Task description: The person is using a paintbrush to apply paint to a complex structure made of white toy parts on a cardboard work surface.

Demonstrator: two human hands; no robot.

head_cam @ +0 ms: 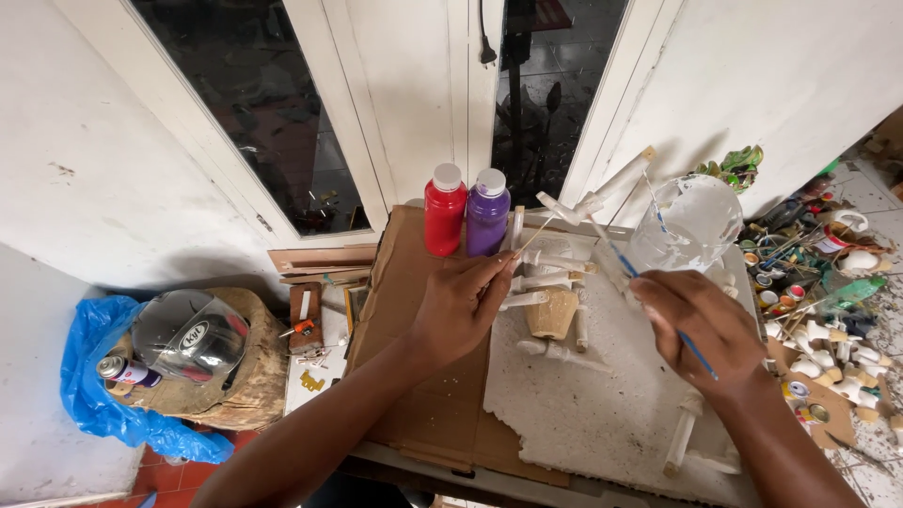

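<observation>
My left hand [461, 303] pinches a thin wooden stick that carries a small white-painted piece [562, 209] above the work board. My right hand [704, 323] grips a blue-handled paintbrush [649, 292], its tip up near the white piece. Under both hands lies a white foam slab [583, 395] with several white-painted wooden pieces [546, 282] and a small tan pot [551, 315]. A red paint bottle [444, 210] and a purple paint bottle [487, 214] stand upright just beyond my left hand.
A clear plastic cup with white paint [687, 224] stands behind my right hand. Brown cardboard [414, 376] lies under the foam. Small paint pots and white figurines [828, 329] crowd the right side. A helmet [188, 334] rests on a blue bag at left.
</observation>
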